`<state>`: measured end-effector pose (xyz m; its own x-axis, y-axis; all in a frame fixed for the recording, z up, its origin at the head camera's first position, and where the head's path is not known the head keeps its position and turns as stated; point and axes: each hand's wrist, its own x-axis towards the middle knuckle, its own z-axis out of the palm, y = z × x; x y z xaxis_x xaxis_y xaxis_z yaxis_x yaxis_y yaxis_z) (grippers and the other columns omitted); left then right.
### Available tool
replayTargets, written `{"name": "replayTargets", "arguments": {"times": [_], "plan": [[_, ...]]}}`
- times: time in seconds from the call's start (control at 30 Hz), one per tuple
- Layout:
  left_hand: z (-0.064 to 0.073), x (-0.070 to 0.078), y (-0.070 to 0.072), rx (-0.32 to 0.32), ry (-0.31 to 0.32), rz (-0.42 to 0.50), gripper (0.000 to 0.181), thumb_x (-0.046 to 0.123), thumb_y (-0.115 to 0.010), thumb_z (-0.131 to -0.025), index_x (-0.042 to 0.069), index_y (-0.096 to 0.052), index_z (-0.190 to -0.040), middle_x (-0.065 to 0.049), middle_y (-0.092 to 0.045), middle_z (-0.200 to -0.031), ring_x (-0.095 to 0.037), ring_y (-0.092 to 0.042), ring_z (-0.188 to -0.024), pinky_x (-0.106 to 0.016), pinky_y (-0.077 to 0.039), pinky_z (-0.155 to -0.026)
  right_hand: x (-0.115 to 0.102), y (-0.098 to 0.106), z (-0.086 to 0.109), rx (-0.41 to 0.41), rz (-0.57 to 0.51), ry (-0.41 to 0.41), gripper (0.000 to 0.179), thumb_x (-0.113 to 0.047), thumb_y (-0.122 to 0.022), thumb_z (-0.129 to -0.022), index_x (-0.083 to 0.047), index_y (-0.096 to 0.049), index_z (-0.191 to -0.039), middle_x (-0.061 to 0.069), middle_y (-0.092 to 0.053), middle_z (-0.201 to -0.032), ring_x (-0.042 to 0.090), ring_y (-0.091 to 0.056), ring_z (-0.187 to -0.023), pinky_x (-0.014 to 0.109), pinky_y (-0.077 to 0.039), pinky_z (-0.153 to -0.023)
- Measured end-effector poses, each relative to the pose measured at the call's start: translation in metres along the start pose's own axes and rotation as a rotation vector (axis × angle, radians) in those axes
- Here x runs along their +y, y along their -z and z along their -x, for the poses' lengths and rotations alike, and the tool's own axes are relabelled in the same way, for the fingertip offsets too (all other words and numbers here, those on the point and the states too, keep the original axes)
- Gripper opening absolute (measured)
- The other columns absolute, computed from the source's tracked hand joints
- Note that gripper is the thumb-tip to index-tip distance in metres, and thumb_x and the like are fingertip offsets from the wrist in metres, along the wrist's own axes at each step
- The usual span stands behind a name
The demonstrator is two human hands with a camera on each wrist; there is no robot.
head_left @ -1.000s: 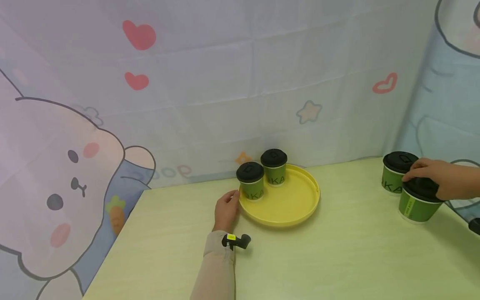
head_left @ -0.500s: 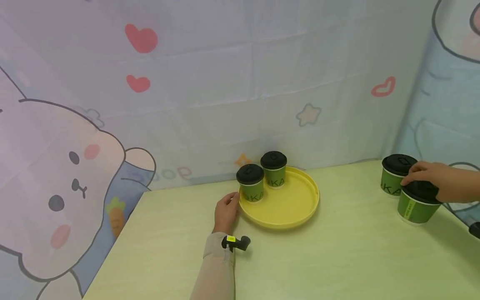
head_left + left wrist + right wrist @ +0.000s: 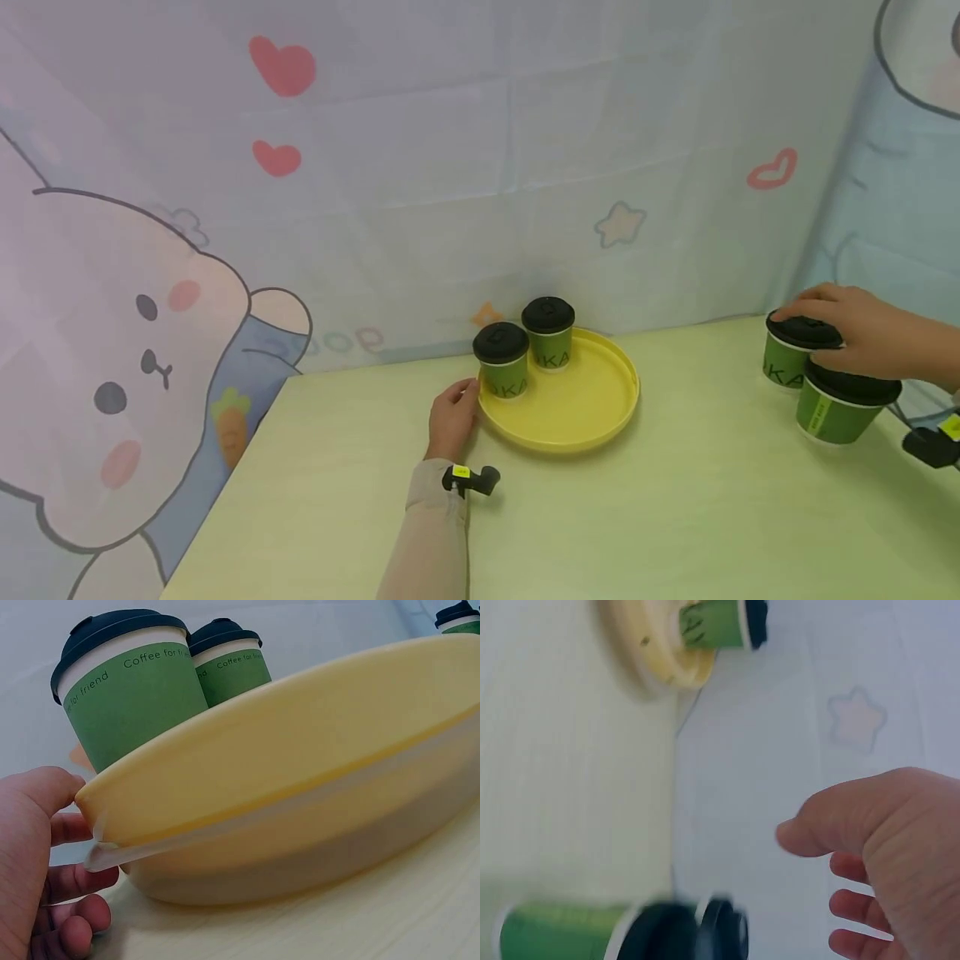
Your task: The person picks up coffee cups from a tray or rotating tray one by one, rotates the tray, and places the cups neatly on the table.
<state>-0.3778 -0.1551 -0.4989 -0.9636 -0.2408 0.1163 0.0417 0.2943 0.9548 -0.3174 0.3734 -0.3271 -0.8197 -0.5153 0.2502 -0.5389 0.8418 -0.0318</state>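
On a round yellow tray (image 3: 577, 408) stand two green paper coffee cups with black lids, a nearer cup (image 3: 504, 375) and a farther cup (image 3: 552, 346). My left hand (image 3: 452, 421) grips the tray's left rim; in the left wrist view the thumb lies at the top edge and fingers curl below the lip. At the right stand two more lidded coffee cups, a back cup (image 3: 783, 362) and a front cup (image 3: 836, 412). Over their lids hovers my right hand (image 3: 870, 329). The right wrist view shows its fingers (image 3: 859, 904) loosely bent, holding nothing, apart from the cups.
A pale yellow-green table (image 3: 675, 500) carries everything. Behind it hangs a printed cloth (image 3: 420, 208) with hearts, a star and a cartoon animal, close to the back edge. The tray stands well left of the right-hand cups.
My right hand has come off the front right cup's lid and risen back and up, over the back cup's lid. The left hand and tray have kept their place.
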Motion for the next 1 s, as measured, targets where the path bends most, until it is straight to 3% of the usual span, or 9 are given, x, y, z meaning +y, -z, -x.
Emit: {"name": "replayTargets", "arguments": {"times": [0.17, 0.27, 0.37, 0.5, 0.63, 0.83, 1.0], "plan": [[-0.002, -0.001, 0.001, 0.003, 0.008, -0.004, 0.042, 0.047, -0.062, -0.098, 0.018, -0.072, -0.127, -0.006, -0.070, -0.116, -0.015, -0.060, -0.077, -0.026, -0.049, -0.068, -0.038, 0.002, -0.040, 0.015, -0.160, -0.036, 0.052, -0.011, -0.069, -0.094, 0.000, -0.051, -0.141, 0.025, -0.050, -0.135, 0.043, -0.054, -0.117, 0.059, -0.047, -0.090], [-0.002, -0.001, 0.001, 0.004, 0.005, -0.015, 0.040, 0.046, -0.062, -0.098, 0.019, -0.072, -0.126, -0.005, -0.071, -0.115, -0.015, -0.060, -0.078, -0.026, -0.050, -0.069, -0.049, -0.013, -0.063, 0.002, -0.264, -0.090, 0.054, -0.014, -0.062, -0.100, 0.006, -0.043, -0.145, 0.029, -0.050, -0.135, 0.043, -0.056, -0.115, 0.058, -0.049, -0.090], [-0.002, -0.001, 0.000, 0.003, 0.001, -0.014, 0.040, 0.046, -0.062, -0.098, 0.019, -0.073, -0.126, -0.006, -0.071, -0.111, -0.014, -0.059, -0.074, -0.027, -0.049, -0.066, -0.054, -0.041, -0.083, -0.009, -0.419, -0.219, 0.054, -0.020, -0.052, -0.104, 0.007, -0.037, -0.149, 0.031, -0.050, -0.135, 0.044, -0.057, -0.115, 0.056, -0.051, -0.089], [-0.003, -0.005, -0.002, 0.004, 0.014, 0.003, 0.041, 0.047, -0.062, -0.098, 0.018, -0.073, -0.125, -0.005, -0.070, -0.104, -0.014, -0.058, -0.069, -0.027, -0.048, -0.065, -0.060, -0.092, -0.100, 0.004, -0.744, -0.388, 0.057, -0.024, -0.043, -0.107, 0.007, -0.030, -0.153, 0.032, -0.048, -0.138, 0.044, -0.058, -0.115, 0.048, -0.056, -0.087], [-0.004, -0.008, -0.002, -0.002, 0.031, -0.002, 0.043, 0.049, -0.063, -0.097, 0.019, -0.073, -0.125, -0.005, -0.069, -0.099, -0.015, -0.058, -0.069, -0.028, -0.047, -0.065, -0.069, -0.137, -0.109, 0.003, -0.989, -0.489, 0.059, -0.022, -0.041, -0.107, 0.009, -0.025, -0.155, 0.035, -0.042, -0.144, 0.039, -0.060, -0.113, 0.039, -0.058, -0.085], [-0.004, -0.005, -0.001, 0.005, 0.017, -0.017, 0.043, 0.050, -0.061, -0.097, 0.019, -0.073, -0.125, -0.004, -0.070, -0.106, -0.018, -0.060, -0.080, -0.032, -0.049, -0.072, -0.076, -0.168, -0.118, 0.038, -1.137, -0.590, 0.054, -0.019, -0.042, -0.107, 0.009, -0.032, -0.152, 0.032, -0.046, -0.141, 0.020, -0.067, -0.091, 0.031, -0.059, -0.076], [-0.002, -0.003, -0.001, 0.011, 0.032, -0.014, 0.043, 0.051, -0.061, -0.097, 0.021, -0.073, -0.125, -0.004, -0.070, -0.110, -0.018, -0.061, -0.084, -0.033, -0.049, -0.075, -0.078, -0.186, -0.123, 0.031, -1.172, -0.619, 0.055, -0.019, -0.045, -0.106, 0.008, -0.033, -0.152, 0.027, -0.058, -0.130, 0.014, -0.069, -0.078, 0.031, -0.059, -0.071]]}}
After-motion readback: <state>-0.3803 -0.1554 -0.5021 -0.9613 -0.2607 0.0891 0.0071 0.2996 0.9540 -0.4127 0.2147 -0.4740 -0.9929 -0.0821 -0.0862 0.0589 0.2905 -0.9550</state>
